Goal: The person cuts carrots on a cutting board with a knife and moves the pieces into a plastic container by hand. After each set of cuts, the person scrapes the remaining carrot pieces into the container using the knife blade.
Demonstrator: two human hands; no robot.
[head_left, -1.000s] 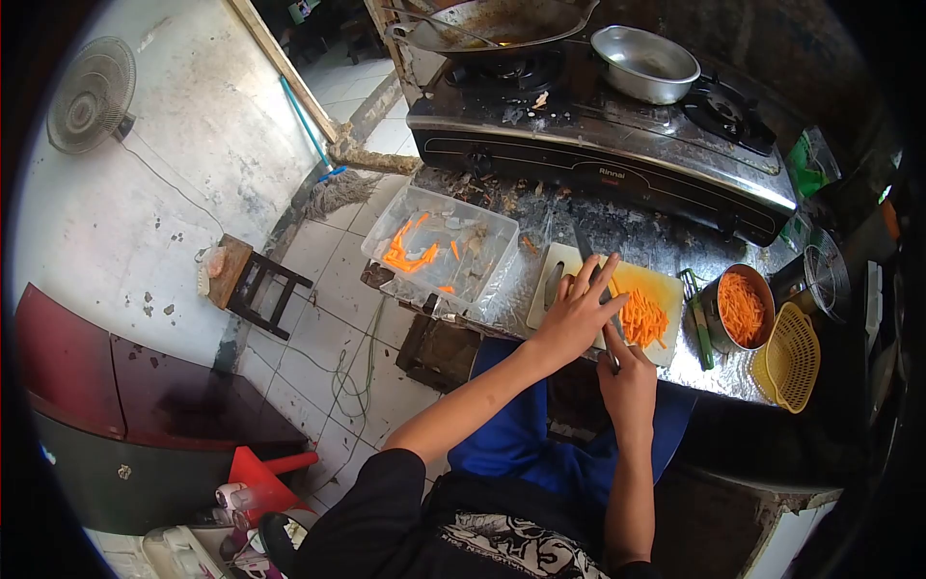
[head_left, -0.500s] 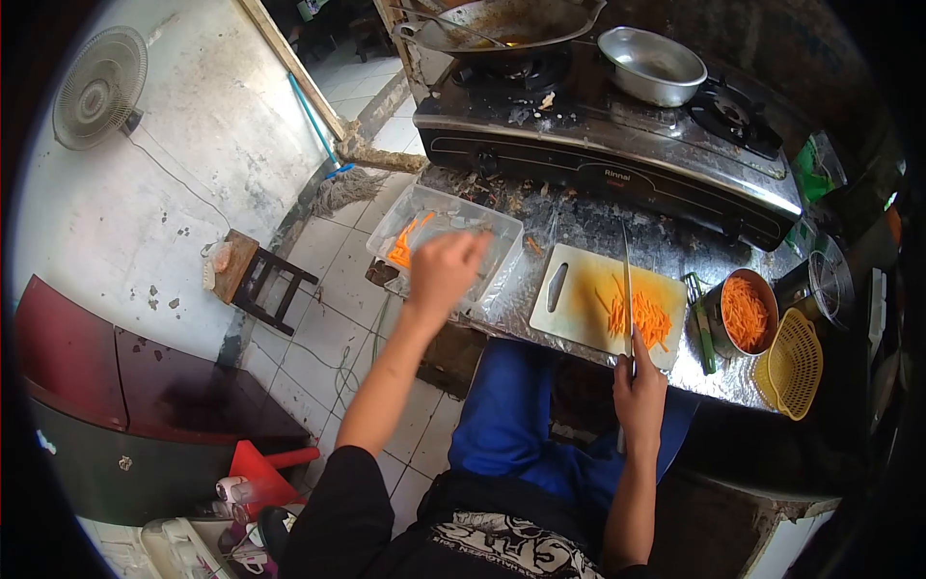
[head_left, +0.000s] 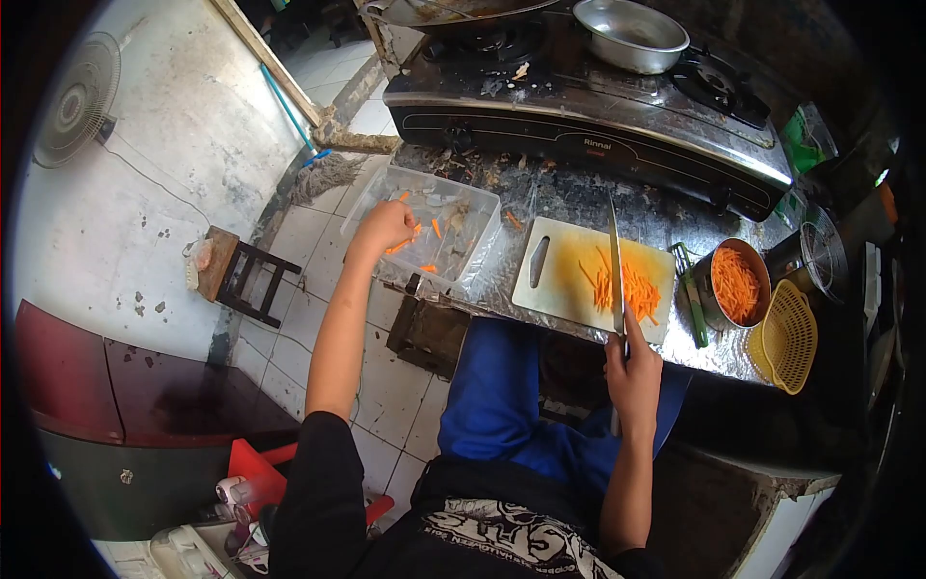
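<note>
My left hand (head_left: 387, 228) is closed over carrot pieces (head_left: 397, 247) at the left side of a clear plastic box (head_left: 475, 262), its fingers bunched together. My right hand (head_left: 634, 371) grips the handle of a long knife (head_left: 615, 261), whose blade lies across shredded carrot (head_left: 639, 292) on a white cutting board (head_left: 552, 299). Several loose carrot pieces lie in the box. Right of the board are a green-handled peeler (head_left: 694, 307) and a metal pot (head_left: 712, 301) holding carrot shreds (head_left: 735, 284).
A black two-burner stove (head_left: 569, 150) spans the back, with a wok (head_left: 453, 21) and a metal bowl (head_left: 632, 39) on it. A yellow basket (head_left: 793, 338) sits at the right edge. A wooden stool (head_left: 220, 265) and a mop (head_left: 323, 174) are on the left.
My left hand has moved left and down into the plastic box, onto the carrot pieces. My right hand still holds the knife at the board. The view has shifted slightly.
</note>
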